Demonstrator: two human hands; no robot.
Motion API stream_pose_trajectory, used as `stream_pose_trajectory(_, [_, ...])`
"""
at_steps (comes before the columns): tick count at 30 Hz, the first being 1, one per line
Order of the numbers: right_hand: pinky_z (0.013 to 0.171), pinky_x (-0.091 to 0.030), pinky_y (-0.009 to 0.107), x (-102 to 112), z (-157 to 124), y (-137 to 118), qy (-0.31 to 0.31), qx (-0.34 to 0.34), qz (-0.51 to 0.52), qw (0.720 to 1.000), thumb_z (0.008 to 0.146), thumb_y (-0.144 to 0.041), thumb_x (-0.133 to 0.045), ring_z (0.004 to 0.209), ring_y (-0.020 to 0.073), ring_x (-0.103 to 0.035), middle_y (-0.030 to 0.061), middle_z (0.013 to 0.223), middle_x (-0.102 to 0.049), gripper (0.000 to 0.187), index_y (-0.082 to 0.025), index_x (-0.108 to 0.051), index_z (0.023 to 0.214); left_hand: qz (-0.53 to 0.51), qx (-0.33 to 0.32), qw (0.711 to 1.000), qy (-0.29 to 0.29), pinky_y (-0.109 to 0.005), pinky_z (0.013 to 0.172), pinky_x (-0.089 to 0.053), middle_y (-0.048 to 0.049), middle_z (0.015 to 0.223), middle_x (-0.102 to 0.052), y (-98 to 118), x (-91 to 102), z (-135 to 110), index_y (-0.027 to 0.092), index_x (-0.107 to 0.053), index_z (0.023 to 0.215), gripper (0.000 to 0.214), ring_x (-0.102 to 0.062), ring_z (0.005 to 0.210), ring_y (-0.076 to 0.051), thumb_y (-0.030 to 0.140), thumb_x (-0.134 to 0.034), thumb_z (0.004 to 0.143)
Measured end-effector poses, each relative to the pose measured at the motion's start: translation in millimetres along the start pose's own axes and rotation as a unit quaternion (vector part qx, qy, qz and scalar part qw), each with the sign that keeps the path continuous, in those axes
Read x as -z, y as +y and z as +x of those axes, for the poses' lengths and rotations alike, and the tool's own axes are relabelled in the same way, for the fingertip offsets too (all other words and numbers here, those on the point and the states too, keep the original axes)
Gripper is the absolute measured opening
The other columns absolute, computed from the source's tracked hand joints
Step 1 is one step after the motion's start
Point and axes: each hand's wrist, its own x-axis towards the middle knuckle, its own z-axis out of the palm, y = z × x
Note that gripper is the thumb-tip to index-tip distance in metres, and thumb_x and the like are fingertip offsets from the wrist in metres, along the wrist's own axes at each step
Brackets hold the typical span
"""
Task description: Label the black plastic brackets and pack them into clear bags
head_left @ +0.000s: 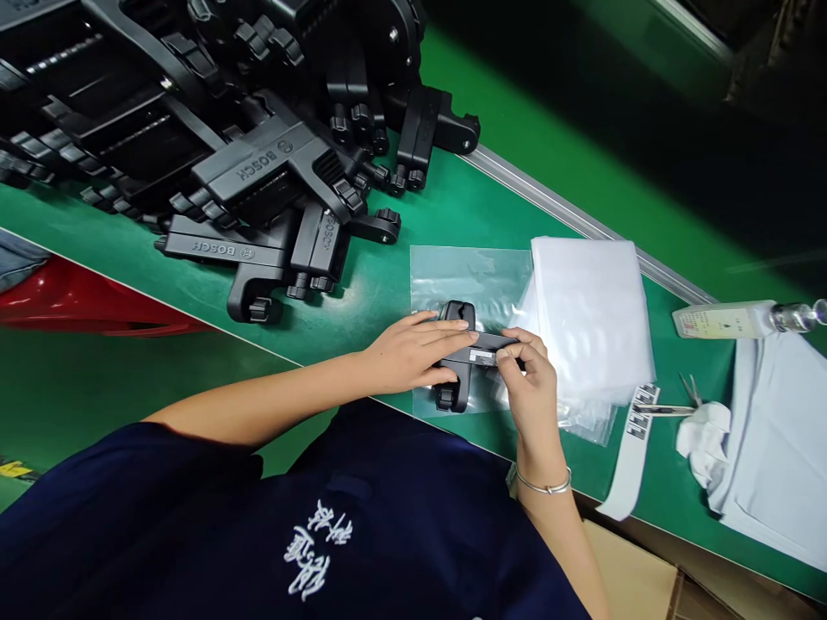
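A black plastic bracket (462,379) with a knob lies on a clear plastic bag (430,275) in front of me. My left hand (413,351) rests across it, fingers stretched out over its arm and thumb lower down. At the arm's right end my right hand (531,372) is closed, with thumb and fingers pinching it. Between the two hands a small white label (481,356) shows on the bracket's face. The right fingertips partly cover the bracket's end, so I cannot tell if they also hold something small.
Several black BOSCH-marked brackets (251,168) pile up at the upper left. Right of my hands lie stacked plastic bags (591,310), a label strip (630,469), tweezers (665,411), crumpled white paper (704,439), a bottle (727,319) and white sheets (781,456). A red stool (96,297) stands left.
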Motion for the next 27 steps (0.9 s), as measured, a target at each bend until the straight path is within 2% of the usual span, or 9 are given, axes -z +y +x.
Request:
stream_pose_trajectory(5, [0.099, -0.038, 0.047, 1, -1, 0, -0.003, 0.003, -0.005, 1.0, 0.083, -0.03, -0.059, 0.113, 0.0256, -0.053, 0.0079, 0.112, -0.061, 0.019, -0.022, -0.058, 0.066, 0.0, -0.001, 1.0, 0.001, -0.04, 0.115, -0.032, -0.0082, 0.136, -0.061, -1, -0.6, 0, 0.023, -0.047, 0.141, 0.052, -0.053, 0.13, -0.021, 0.043, -0.056, 0.093])
stream_pose_trajectory(11, [0.093, -0.043, 0.046, -2, 0, 0, -0.002, 0.03, -0.037, 0.999, 0.083, -0.028, -0.058, 0.11, 0.0258, -0.056, 0.009, 0.11, -0.061, 0.018, -0.021, -0.057, 0.067, 0.023, -0.074, 0.996, 0.034, -0.042, 0.114, -0.033, -0.0041, 0.134, -0.062, -3, 0.3, -1, 0.029, -0.058, 0.131, 0.037, -0.052, 0.131, -0.021, 0.036, -0.054, 0.095])
stream_pose_trajectory(14, [0.091, -0.047, 0.046, 3, 0, 2, -0.008, 0.034, -0.055, 0.998, 0.085, -0.03, -0.058, 0.111, 0.0268, -0.057, 0.0094, 0.111, -0.063, 0.02, -0.021, -0.058, 0.067, 0.034, -0.082, 0.996, 0.031, -0.042, 0.113, -0.033, -0.0027, 0.135, -0.062, -2, 2.2, 0, 0.033, -0.057, 0.131, 0.038, -0.053, 0.13, -0.02, 0.033, -0.058, 0.094])
stream_pose_trajectory(16, [0.096, -0.046, 0.047, 15, 1, 6, -0.036, 0.039, -0.047, 0.997, 0.087, -0.033, -0.059, 0.118, 0.0274, -0.056, 0.0091, 0.121, -0.063, 0.014, -0.023, -0.064, 0.079, 0.041, -0.088, 0.995, 0.027, -0.042, 0.112, -0.034, -0.0025, 0.135, -0.062, -2, 4.5, 1, 0.033, -0.057, 0.131, 0.037, -0.053, 0.129, -0.02, 0.033, -0.057, 0.094])
stream_pose_trajectory(17, [0.1, -0.045, 0.048, 23, 2, 8, -0.061, 0.044, -0.038, 0.996, 0.087, -0.035, -0.061, 0.122, 0.0274, -0.055, 0.0085, 0.128, -0.061, 0.014, -0.024, -0.067, 0.094, 0.045, -0.093, 0.994, 0.024, -0.043, 0.112, -0.034, -0.0028, 0.135, -0.062, -2, 6.1, 2, 0.033, -0.058, 0.131, 0.036, -0.053, 0.129, -0.021, 0.034, -0.056, 0.094])
stream_pose_trajectory(19, [0.108, -0.041, 0.049, 39, 4, 15, -0.121, 0.058, -0.041, 0.99, 0.086, -0.037, -0.065, 0.131, 0.0271, -0.05, 0.0065, 0.143, -0.053, 0.042, -0.029, -0.058, 0.127, 0.049, -0.108, 0.993, 0.014, -0.043, 0.11, -0.036, -0.0032, 0.136, -0.061, -5, 10.9, 4, 0.032, -0.059, 0.129, 0.034, -0.054, 0.128, -0.021, 0.037, -0.054, 0.095])
stream_pose_trajectory(20, [0.11, -0.04, 0.05, 46, 5, 19, -0.146, 0.071, -0.057, 0.985, 0.086, -0.038, -0.067, 0.133, 0.027, -0.048, 0.0051, 0.146, -0.05, 0.054, -0.032, -0.051, 0.137, 0.048, -0.116, 0.992, 0.006, -0.042, 0.108, -0.037, -0.003, 0.136, -0.061, -6, 14.0, 6, 0.032, -0.06, 0.128, 0.033, -0.054, 0.128, -0.021, 0.038, -0.053, 0.096])
stream_pose_trajectory(22, [0.114, -0.037, 0.051, 54, 7, 24, -0.171, 0.104, -0.106, 0.974, 0.087, -0.038, -0.067, 0.136, 0.0266, -0.046, 0.0021, 0.146, -0.051, 0.056, -0.035, -0.049, 0.14, 0.045, -0.136, 0.99, -0.017, -0.04, 0.105, -0.039, -0.0022, 0.135, -0.062, -9, 21.0, 12, 0.033, -0.061, 0.126, 0.033, -0.055, 0.125, -0.022, 0.04, -0.054, 0.095])
stream_pose_trajectory(27, [0.113, -0.039, 0.05, 50, 9, 28, -0.151, 0.152, -0.142, 0.966, 0.09, -0.038, -0.064, 0.132, 0.0254, -0.05, 0.0002, 0.14, -0.057, 0.049, -0.037, -0.053, 0.137, 0.083, -0.172, 0.976, -0.105, -0.041, 0.095, -0.042, -0.005, 0.12, -0.069, 2, 31.7, 42, 0.031, -0.062, 0.126, 0.044, -0.062, 0.107, -0.026, 0.05, -0.064, 0.086])
